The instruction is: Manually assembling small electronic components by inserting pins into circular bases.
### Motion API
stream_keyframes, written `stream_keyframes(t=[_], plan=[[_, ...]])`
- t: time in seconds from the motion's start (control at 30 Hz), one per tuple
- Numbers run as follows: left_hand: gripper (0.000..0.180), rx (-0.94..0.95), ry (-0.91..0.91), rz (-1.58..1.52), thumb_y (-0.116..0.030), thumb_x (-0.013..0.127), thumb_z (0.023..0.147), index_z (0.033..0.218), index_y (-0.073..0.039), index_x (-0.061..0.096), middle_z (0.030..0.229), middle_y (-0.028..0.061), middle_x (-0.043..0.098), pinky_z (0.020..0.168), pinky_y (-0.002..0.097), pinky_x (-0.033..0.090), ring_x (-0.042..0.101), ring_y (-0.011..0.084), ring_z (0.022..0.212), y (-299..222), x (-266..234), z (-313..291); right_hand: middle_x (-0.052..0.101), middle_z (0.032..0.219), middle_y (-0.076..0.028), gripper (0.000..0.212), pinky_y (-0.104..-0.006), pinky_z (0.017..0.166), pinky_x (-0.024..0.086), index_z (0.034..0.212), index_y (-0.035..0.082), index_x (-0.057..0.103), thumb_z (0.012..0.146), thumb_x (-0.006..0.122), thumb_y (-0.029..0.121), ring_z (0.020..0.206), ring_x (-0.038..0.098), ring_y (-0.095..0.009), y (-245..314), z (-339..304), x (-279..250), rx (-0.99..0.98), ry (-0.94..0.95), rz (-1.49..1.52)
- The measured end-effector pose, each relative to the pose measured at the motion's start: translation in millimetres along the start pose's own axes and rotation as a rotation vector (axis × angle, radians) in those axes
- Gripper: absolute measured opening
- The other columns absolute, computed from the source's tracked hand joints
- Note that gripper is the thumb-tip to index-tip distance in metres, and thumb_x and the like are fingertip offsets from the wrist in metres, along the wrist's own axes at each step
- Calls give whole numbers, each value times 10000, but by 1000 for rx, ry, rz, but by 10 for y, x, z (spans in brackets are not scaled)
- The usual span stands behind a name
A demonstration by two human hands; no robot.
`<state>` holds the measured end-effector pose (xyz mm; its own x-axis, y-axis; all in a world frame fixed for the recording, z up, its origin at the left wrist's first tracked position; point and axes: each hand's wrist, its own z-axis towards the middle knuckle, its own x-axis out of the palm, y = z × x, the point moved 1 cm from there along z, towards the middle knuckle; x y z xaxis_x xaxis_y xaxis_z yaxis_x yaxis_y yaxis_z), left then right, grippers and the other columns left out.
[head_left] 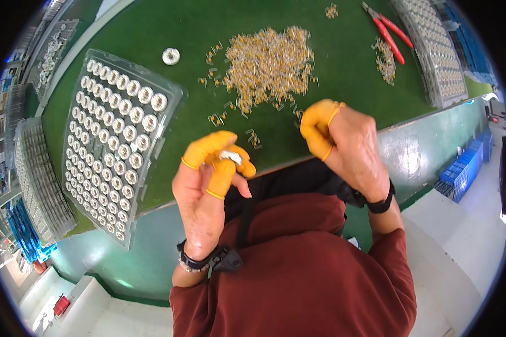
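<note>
Pinching silvery-white part (231, 158) in left hand (198, 188), mid-frame; cannot tell contents of right hand (349, 137), fingertips together; could drop part through slipping finger cots (220, 179).

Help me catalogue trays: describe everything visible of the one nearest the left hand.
The clear tray, apparently plastic, has a rim and rows of round silvery-white parts, with a gap mid-tray. It lies angled on the green tabletop, left of the left hand, its near corner seemingly overhanging the edge. No hand touches it.
</note>
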<state>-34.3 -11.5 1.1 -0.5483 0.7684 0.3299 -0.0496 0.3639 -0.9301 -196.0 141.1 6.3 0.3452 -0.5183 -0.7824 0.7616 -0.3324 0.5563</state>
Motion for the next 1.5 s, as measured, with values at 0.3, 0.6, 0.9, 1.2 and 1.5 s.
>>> stream_keyframes(t=[0.3,0.6,0.9,1.2,1.5], plan=[[213,22,-14,-25,-35,546,928,1125,43,562,963,182,631,568,311,571,662,274,818,5,-35,-44,655,841,-112,191,-370,661,504,937,47,644,760,687,-13,737,626,-307,-68,-153,-90,158,-113,101],[217,42,51,-26,55,536,920,1127,4,579,1046,134,623,640,291,573,645,229,939,33,23,-84,529,764,-51,169,-341,556,457,869,92,662,713,725,84,650,538,-226,-4,-72,87,-145,-85,-195],[226,-32,18,-47,86,568,888,1103,14,581,1014,127,635,640,281,577,660,210,886,72,48,-130,528,776,-54,180,-342,562,449,870,73,679,701,733,103,660,528,-230,-52,-24,136,-188,-167,-226],[206,-73,35,-83,83,606,866,1061,18,594,1013,113,631,615,271,564,663,206,861,135,57,-122,566,832,-50,241,-353,653,481,910,92,661,690,758,74,725,558,-254,52,-47,159,-129,-74,-283],[220,-68,28,-62,83,616,861,1069,20,587,1015,113,634,616,274,563,663,199,853,130,40,-136,559,830,-73,243,-357,634,472,932,71,652,711,747,99,714,559,-256,8,-64,156,-118,-151,-240]])
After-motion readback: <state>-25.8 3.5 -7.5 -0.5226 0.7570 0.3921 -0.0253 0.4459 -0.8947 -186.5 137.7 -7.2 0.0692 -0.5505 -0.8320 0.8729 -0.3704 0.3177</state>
